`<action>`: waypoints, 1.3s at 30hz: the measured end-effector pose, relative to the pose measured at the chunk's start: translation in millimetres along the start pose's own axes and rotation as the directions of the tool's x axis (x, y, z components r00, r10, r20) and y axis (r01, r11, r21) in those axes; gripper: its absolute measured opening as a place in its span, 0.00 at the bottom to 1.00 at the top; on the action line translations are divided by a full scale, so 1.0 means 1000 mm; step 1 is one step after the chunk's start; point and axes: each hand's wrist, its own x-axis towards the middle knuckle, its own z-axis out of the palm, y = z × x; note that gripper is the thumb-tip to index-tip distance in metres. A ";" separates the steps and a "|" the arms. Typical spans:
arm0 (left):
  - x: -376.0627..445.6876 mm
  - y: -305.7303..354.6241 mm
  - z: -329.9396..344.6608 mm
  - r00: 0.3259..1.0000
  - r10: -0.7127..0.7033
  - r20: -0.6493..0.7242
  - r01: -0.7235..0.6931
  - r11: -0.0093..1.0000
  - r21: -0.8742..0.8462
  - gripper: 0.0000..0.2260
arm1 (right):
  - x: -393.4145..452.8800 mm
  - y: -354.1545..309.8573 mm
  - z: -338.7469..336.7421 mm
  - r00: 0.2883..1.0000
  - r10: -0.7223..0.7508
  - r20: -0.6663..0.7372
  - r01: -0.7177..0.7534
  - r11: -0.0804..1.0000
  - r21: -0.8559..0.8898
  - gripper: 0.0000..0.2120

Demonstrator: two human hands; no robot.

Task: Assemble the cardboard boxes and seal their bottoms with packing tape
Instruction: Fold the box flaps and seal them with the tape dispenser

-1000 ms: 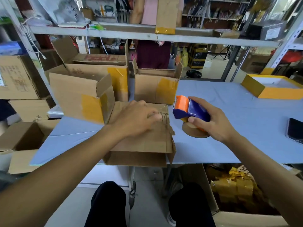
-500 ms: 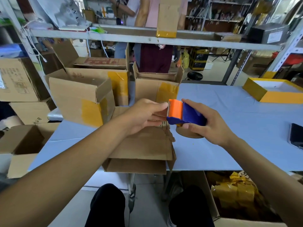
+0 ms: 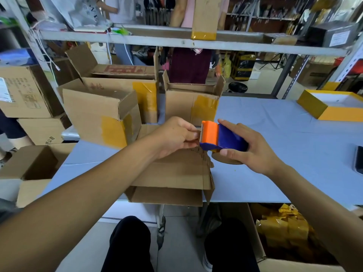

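Observation:
A brown cardboard box point(image 3: 176, 173) lies with its bottom flaps up at the near edge of the blue table point(image 3: 275, 173). My right hand point(image 3: 249, 148) grips a blue and orange tape dispenser point(image 3: 218, 137) just above the box's far right corner. My left hand point(image 3: 174, 136) pinches at the dispenser's serrated orange end, where the tape end comes out; the tape itself is too thin to make out. Three assembled boxes with yellow tape stand behind: one point(image 3: 102, 118) at the left, one point(image 3: 121, 89) behind it, one point(image 3: 192, 99) in the middle.
A yellow tray-like lid point(image 3: 332, 107) sits at the far right of the table, a dark phone point(image 3: 358, 161) at the right edge. Stacked cartons point(image 3: 27, 91) stand left, an open box point(image 3: 275, 242) of yellow packets under the table. A metal shelf point(image 3: 176, 42) crosses above; people stand behind it.
My left hand lifted off the box's flaps and went to the dispenser's orange end. My right hand raised the dispenser and brought it left, over the box's corner.

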 end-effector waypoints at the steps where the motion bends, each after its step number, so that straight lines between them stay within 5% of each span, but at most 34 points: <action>1: 0.000 0.001 0.001 1.000 -0.002 -0.009 0.002 1.000 0.006 0.08 | 0.000 -0.001 0.000 1.000 -0.003 -0.004 0.003 1.000 0.013 0.34; 9: -0.006 0.011 -0.003 0.998 -0.060 0.027 0.063 0.992 -0.110 0.07 | 0.000 -0.006 -0.004 0.999 -0.046 -0.018 0.045 0.999 -0.014 0.33; 23: -0.001 0.009 -0.039 0.930 0.004 -0.369 0.126 0.936 0.328 0.03 | -0.003 0.016 -0.036 0.998 -0.048 0.031 0.052 0.986 -0.155 0.29; 33: 0.004 -0.008 -0.060 0.945 0.077 -0.317 0.107 0.844 0.525 0.06 | -0.011 0.048 -0.053 0.994 0.061 0.088 -0.044 0.983 -0.180 0.37; 39: 0.006 -0.015 -0.061 0.950 0.131 -0.285 0.066 0.805 0.590 0.08 | -0.013 0.054 -0.053 0.986 0.031 0.161 0.012 0.966 -0.260 0.33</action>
